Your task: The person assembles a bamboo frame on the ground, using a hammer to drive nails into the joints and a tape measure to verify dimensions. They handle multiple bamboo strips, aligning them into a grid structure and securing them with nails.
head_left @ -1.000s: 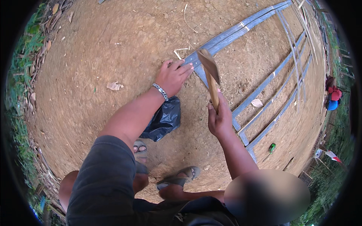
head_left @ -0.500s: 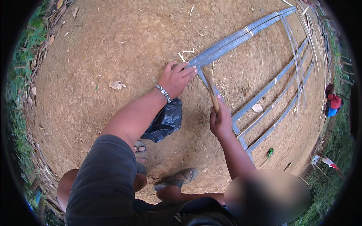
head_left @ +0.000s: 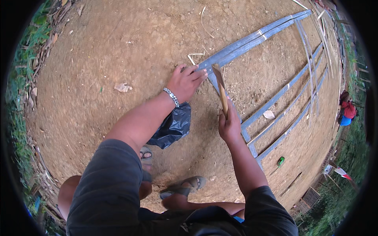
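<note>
My left hand [head_left: 186, 83], with a chain bracelet at its wrist, lies fingers outstretched on the near end of two long grey bamboo-like strips [head_left: 252, 39]. These strips meet a grey crosspiece [head_left: 212, 81] there, and small light dots, perhaps nail heads, show by my fingertips. In my right hand [head_left: 229, 125] is a short brown wooden-handled tool [head_left: 221, 87], its far end flat and blade-like. That end hangs over the joint, just right of my left fingers. I cannot tell if it touches the strips. Under my left wrist sits a black plastic bag [head_left: 172, 128].
More grey strips [head_left: 283, 89] run across the dirt at right, joined to the crosspiece. Thin loose slats [head_left: 307, 55] lie over them. A small green object [head_left: 280, 161], a dry leaf [head_left: 269, 114] and my sandalled foot [head_left: 185, 186] are on the ground. Red and blue items [head_left: 348, 110] sit far right.
The tool's flat end has swung slightly up and left and looks less blurred. My left hand stays on the strips. The view has shifted a little, showing my right sleeve.
</note>
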### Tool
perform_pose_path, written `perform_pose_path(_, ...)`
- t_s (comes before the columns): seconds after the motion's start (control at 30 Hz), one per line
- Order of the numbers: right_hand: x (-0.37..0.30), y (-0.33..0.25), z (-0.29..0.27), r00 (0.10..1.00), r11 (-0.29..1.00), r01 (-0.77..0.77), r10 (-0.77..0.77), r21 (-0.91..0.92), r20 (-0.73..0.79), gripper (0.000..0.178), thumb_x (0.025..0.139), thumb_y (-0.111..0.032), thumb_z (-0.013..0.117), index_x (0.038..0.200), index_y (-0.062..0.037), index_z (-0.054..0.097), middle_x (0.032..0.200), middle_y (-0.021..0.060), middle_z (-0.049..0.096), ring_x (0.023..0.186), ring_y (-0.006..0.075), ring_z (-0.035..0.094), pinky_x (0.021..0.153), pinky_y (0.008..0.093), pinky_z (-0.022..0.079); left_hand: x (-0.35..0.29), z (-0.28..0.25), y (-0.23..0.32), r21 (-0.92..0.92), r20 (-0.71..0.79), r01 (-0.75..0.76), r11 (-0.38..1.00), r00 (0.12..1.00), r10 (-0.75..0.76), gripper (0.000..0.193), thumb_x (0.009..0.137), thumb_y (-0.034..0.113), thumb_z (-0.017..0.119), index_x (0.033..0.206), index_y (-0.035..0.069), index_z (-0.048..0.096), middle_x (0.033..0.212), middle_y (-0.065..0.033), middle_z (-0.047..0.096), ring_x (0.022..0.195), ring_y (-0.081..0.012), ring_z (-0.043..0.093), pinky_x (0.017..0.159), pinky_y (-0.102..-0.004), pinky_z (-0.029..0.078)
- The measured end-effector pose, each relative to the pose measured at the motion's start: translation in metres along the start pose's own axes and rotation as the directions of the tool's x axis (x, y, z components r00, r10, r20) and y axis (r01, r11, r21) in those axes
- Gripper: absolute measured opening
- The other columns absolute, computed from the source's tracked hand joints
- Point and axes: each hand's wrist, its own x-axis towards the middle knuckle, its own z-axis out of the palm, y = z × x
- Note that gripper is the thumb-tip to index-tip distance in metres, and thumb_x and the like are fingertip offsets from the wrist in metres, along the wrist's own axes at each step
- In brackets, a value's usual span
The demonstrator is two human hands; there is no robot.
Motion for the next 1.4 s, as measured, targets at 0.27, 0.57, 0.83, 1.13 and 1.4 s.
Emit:
perform_pose_path(0.27, 0.004, 0.003, 0.001, 0.981, 0.986, -0.165, 0.166, -0.016, 0.103, 0.066, 0.089, 0.000, 0.064, 0.150, -0.0023, 0.039, 0.123, 0.0299, 0.064, 0.108, 0.0493, 0.065, 0.089, 0.0515, 0.054, 0.000, 0.001, -0.002, 0.023, -0.004, -0.014, 1.000, 1.000, 0.015, 0.034, 0.087, 0.019, 0.070, 0.121, 0.020, 0.072, 0.131, 0.0082, 0.066, 0.126, -0.0155, 0.056, 0.106, -0.0439, 0.040)
perform_pose_path(0.57, 0.021, -0.011, -0.004, 0.920, 0.940, -0.341, 0.334, -0.002, 0.205, 0.055, 0.095, -0.009, 0.059, 0.148, -0.0091, 0.043, 0.124, 0.0300, 0.064, 0.110, 0.0483, 0.064, 0.092, 0.0509, 0.054, -0.001, 0.001, -0.003, 0.003, -0.009, 0.005, 1.000, 1.000, -0.005, 0.036, 0.087, 0.020, 0.068, 0.123, 0.020, 0.072, 0.130, 0.0080, 0.066, 0.125, -0.0171, 0.056, 0.106, -0.0440, 0.041)
perform_pose_path(0.83, 0.012, -0.020, -0.008, 0.958, 0.968, -0.251, 0.248, 0.006, 0.145, 0.051, 0.097, -0.011, 0.058, 0.145, -0.0058, 0.045, 0.112, 0.0317, 0.067, 0.101, 0.0505, 0.065, 0.088, 0.0549, 0.053, 0.000, -0.001, -0.004, 0.009, -0.006, -0.006, 1.000, 1.000, 0.006, 0.038, 0.086, 0.019, 0.069, 0.124, 0.020, 0.071, 0.129, 0.0080, 0.066, 0.125, -0.0169, 0.056, 0.106, -0.0442, 0.041)
perform_pose_path(1.13, 0.022, -0.016, -0.013, 0.941, 0.954, -0.298, 0.297, -0.019, 0.163, 0.048, 0.095, -0.009, 0.060, 0.141, -0.0058, 0.047, 0.106, 0.0325, 0.068, 0.099, 0.0491, 0.066, 0.086, 0.0543, 0.054, 0.001, -0.003, -0.003, -0.006, -0.006, 0.001, 1.000, 1.000, -0.001, 0.037, 0.086, 0.018, 0.070, 0.122, 0.020, 0.071, 0.128, 0.0076, 0.066, 0.125, -0.0168, 0.056, 0.106, -0.0427, 0.040)
perform_pose_path(1.4, 0.019, -0.016, -0.015, 0.860, 0.928, -0.357, 0.371, -0.107, 0.349, 0.052, 0.094, -0.011, 0.060, 0.144, -0.0074, 0.045, 0.106, 0.0327, 0.068, 0.101, 0.0502, 0.066, 0.088, 0.0548, 0.053, 0.002, -0.001, -0.001, -0.008, -0.015, -0.004, 1.000, 1.000, 0.004, 0.036, 0.085, 0.018, 0.070, 0.121, 0.020, 0.072, 0.124, 0.0073, 0.067, 0.125, -0.0170, 0.056, 0.106, -0.0426, 0.040)
